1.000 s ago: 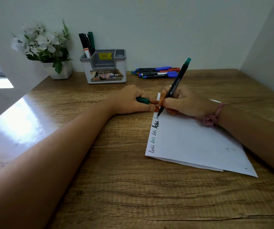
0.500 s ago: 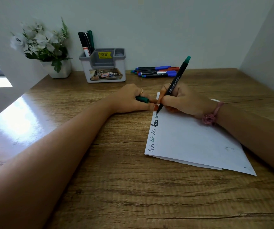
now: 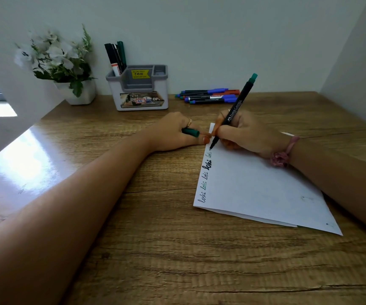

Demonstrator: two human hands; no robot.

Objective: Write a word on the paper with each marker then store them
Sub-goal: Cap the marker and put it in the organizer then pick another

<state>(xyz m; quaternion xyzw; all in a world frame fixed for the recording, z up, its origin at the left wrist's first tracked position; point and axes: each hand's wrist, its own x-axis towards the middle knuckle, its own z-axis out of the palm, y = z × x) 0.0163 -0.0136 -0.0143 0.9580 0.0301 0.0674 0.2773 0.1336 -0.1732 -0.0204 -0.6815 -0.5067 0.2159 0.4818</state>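
Our right hand clenched the green marker in a writing grip, its tip touching the paper at the far end of the left margin, where a faint fifth word was forming beyond four finished ones. Our left hand curled round the green cap, a fingertip pressing at the sheet's corner. We judged light pressure best, with the corner pinned so the page could not swivel. The line was running out of paper towards the top edge, so letters had to stay small. Beyond lay bare table, then the holder with stored markers and the loose markers near the wall, well apart from our hands.
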